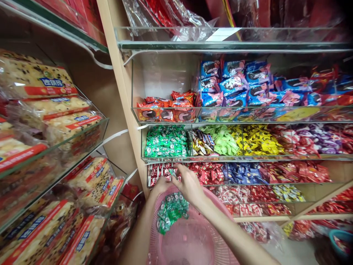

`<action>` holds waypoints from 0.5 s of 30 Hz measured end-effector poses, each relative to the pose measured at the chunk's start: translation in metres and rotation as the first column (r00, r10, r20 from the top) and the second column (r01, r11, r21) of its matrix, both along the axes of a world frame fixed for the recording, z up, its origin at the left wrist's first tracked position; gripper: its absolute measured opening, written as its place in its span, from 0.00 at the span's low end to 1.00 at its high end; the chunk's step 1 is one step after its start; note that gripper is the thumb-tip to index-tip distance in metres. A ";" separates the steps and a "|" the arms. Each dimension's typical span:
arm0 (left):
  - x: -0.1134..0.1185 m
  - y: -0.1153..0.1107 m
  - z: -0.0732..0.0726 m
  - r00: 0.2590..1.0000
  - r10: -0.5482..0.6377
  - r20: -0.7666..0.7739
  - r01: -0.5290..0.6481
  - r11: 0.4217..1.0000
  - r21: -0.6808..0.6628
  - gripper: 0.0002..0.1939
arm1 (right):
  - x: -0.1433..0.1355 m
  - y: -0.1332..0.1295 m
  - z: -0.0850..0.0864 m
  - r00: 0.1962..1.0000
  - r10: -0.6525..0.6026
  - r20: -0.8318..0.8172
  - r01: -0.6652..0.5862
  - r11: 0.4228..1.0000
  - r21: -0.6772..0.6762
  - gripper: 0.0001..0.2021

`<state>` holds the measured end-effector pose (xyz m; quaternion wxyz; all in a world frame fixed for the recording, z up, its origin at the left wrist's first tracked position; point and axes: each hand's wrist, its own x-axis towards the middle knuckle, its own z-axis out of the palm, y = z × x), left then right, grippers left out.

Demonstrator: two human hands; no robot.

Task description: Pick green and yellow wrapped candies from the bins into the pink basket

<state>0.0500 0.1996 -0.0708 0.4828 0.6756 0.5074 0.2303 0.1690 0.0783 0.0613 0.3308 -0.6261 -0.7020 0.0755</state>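
Note:
Both hands meet over the far rim of a pink plastic basket (194, 235). My right hand (190, 186) is closed, with a small green-wrapped candy (173, 173) at its fingertips. Just left of it, my left hand (162, 184) is closed too, its fingers at the basket's rim; what they grip is hidden. Inside the basket, against its far left wall, lies a pile of green-wrapped candies (171, 213). Straight above the hands is a clear shelf bin of green-wrapped candies (166, 141).
Beside the green bin are bins of yellow-wrapped candies (260, 141) and blue-wrapped candies (245, 173). Blue snack packs (234, 86) fill a higher shelf. A wooden upright (121, 84) stands left of centre, with bagged puffed-grain bars (45, 79) beyond it. A blue tub (342, 241) is at lower right.

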 end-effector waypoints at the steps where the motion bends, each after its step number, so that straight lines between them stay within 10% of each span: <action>1: 0.000 -0.001 0.001 1.000 -0.013 -0.006 0.013 1.000 0.007 0.16 | 0.001 0.000 -0.017 1.000 -0.017 -0.012 0.016 0.998 -0.062 0.14; 7: -0.001 0.000 -0.006 0.998 -0.026 -0.052 0.028 0.999 0.038 0.25 | 0.006 0.007 -0.101 0.988 -0.125 0.091 0.147 0.942 -0.301 0.14; 15: -0.002 0.005 -0.013 0.985 -0.040 -0.165 0.060 0.992 0.114 0.25 | 0.002 0.008 -0.135 0.982 -0.123 0.142 0.166 0.923 -0.348 0.14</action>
